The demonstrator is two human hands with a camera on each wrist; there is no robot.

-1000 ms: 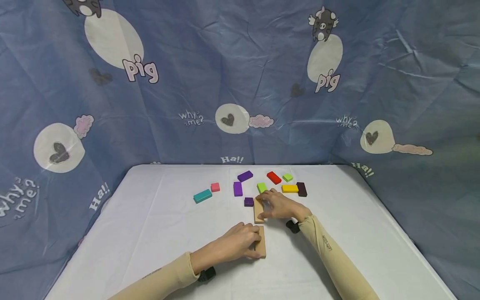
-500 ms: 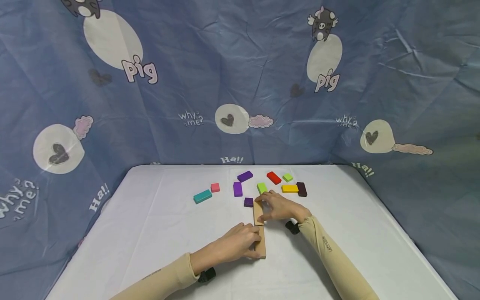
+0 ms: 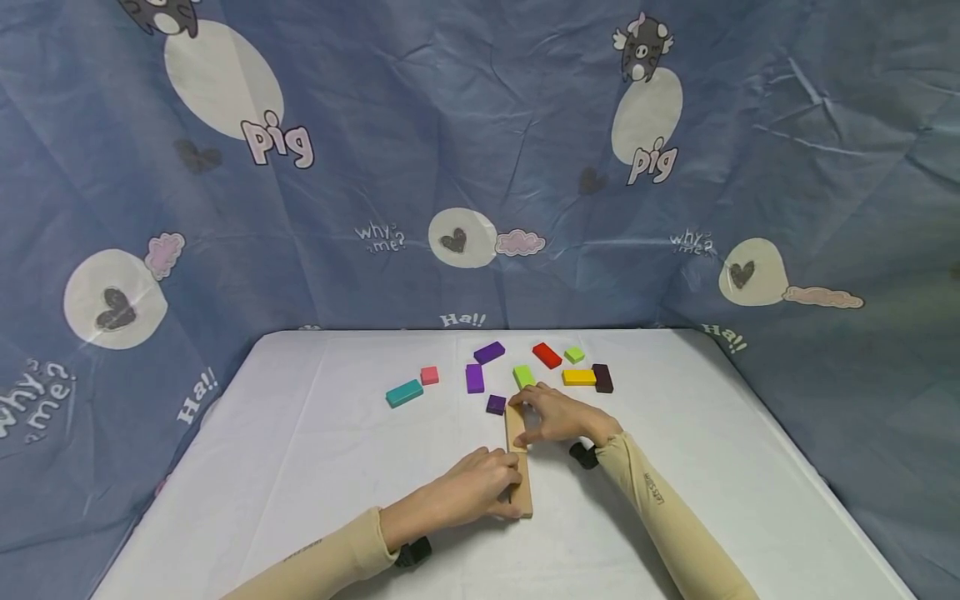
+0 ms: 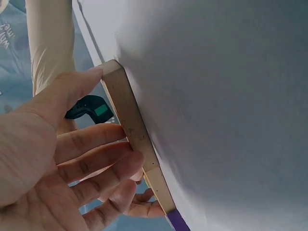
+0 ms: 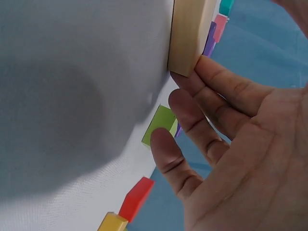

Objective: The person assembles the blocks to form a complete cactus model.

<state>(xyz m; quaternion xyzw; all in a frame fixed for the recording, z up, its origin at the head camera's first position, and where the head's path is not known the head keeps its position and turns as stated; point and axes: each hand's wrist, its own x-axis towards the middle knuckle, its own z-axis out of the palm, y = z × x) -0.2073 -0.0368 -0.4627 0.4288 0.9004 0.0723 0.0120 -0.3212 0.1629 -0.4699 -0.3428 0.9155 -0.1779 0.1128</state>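
Two plain wooden blocks lie end to end on the white table, in a line running away from me. My left hand (image 3: 472, 485) holds the nearer wooden block (image 3: 524, 493); in the left wrist view the thumb is at its near end and the fingers lie along its side. The farther wooden block (image 3: 514, 423) is in my right hand (image 3: 558, 414), thumb toward its near end and fingertips at its far end (image 5: 185, 62). Just left of that far end sits a small dark purple block (image 3: 496, 405). My fingers partly cover both wooden blocks.
On the white table (image 3: 300, 467), a green block (image 3: 524, 377) lies just beyond my right hand. Farther back are red (image 3: 547, 355), yellow (image 3: 578, 377) and dark brown (image 3: 602, 378) blocks. Purple (image 3: 475, 378), pink (image 3: 429, 376) and teal (image 3: 404, 393) ones lie left.
My right hand has drawn the farther wooden block slightly toward me, closing the gap to the nearer one. The small dark purple block has turned a little. My left hand has stayed put.
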